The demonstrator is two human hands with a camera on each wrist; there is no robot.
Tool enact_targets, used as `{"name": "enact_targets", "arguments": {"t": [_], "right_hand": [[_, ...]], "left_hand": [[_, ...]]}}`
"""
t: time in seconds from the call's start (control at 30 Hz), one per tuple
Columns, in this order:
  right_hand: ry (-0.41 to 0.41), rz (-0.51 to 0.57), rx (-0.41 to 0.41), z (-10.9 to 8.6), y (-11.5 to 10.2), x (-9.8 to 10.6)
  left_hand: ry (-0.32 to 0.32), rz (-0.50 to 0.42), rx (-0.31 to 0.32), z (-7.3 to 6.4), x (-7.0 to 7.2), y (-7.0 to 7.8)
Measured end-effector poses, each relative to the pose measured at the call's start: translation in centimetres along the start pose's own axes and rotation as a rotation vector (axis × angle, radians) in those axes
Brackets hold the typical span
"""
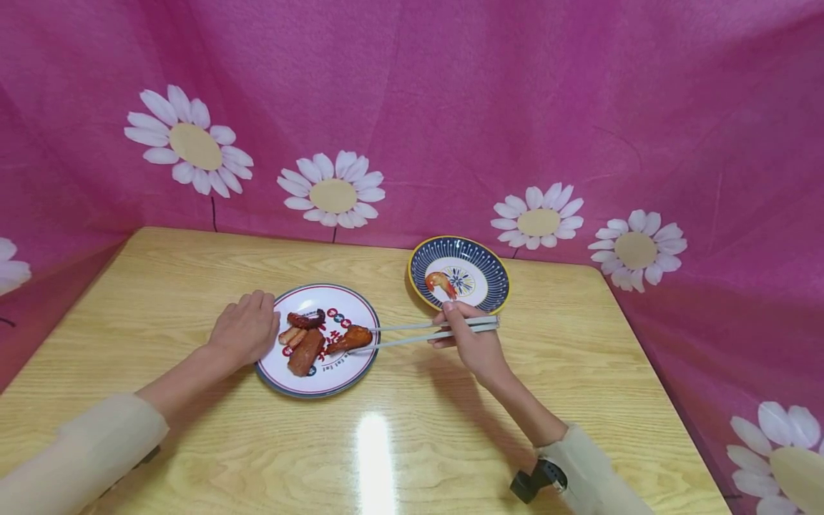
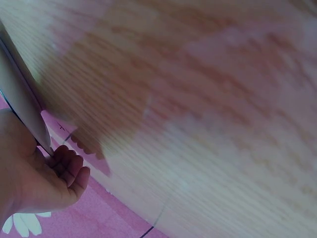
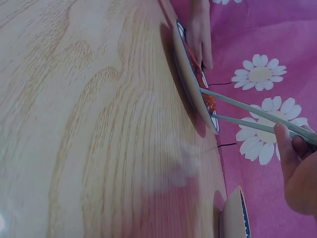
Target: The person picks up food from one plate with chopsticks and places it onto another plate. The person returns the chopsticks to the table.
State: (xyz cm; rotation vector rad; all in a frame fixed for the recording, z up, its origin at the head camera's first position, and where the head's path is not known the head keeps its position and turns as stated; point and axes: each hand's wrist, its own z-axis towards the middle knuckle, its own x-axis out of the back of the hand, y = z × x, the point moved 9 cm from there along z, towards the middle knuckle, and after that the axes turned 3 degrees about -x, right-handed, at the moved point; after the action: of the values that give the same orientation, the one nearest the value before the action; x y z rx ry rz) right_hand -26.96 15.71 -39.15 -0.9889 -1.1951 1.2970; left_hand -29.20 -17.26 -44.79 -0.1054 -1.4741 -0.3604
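A white plate (image 1: 347, 377) with a dark rim and printed lettering holds several pieces of browned meat. My left hand (image 1: 243, 327) grips its left rim; in the left wrist view the curled fingers (image 2: 74, 171) lie at the plate's edge. A pair of pale chopsticks (image 1: 405, 327) is in my right hand (image 1: 473, 343). Their tips reach either side of a glazed drumstick-like piece (image 1: 350, 339) on the plate's right half. Beside it lie a larger brown piece (image 1: 306, 352), a dark charred piece (image 1: 305, 320) and a lighter strip-like piece (image 1: 292, 336).
Behind my right hand stands a blue-patterned bowl (image 1: 496, 282) with a yellow rim, holding an orange shrimp (image 1: 440, 283). The wooden table (image 1: 425, 443) has a glare spot at its front. A pink flowered cloth (image 1: 438, 107) hangs behind and along the sides.
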Motion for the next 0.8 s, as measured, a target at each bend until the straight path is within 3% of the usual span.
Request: {"name": "enact_targets", "arguments": {"t": [0.8], "right_hand": [[0.092,0.046,0.067,0.3,-1.3,2.5]], "left_hand": [[-0.019,0.021,-0.013,0.0,0.0,0.2]]}}
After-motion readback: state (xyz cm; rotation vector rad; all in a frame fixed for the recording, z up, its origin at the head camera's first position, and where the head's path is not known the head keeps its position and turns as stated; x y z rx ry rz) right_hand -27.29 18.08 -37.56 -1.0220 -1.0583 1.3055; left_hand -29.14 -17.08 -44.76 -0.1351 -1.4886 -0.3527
